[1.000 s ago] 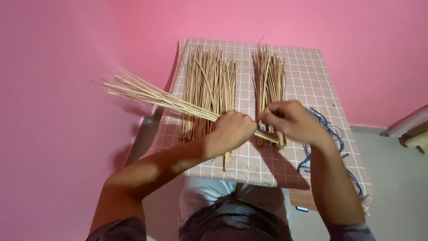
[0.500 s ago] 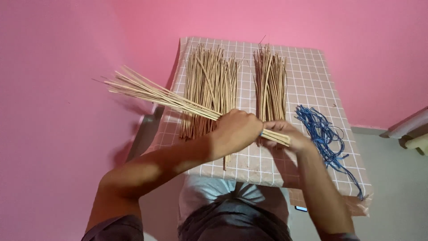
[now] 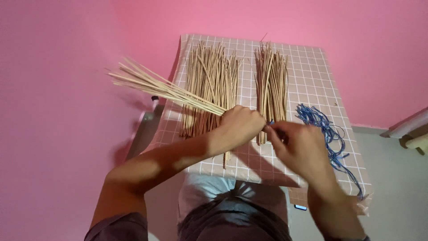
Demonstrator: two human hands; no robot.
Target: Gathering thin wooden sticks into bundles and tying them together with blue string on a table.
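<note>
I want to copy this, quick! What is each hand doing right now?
Left hand: closed around a bundle of thin sticks.
Right hand: fingers pinched at the bundle's end, on something small and blue; what it is cannot be told.

Bare forearms, short dark sleeves

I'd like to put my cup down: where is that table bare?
Bare cloth lies right of the right stick pile, above the blue strings. The narrow strip between both piles is also free. The near edge is crowded by both hands.
</note>
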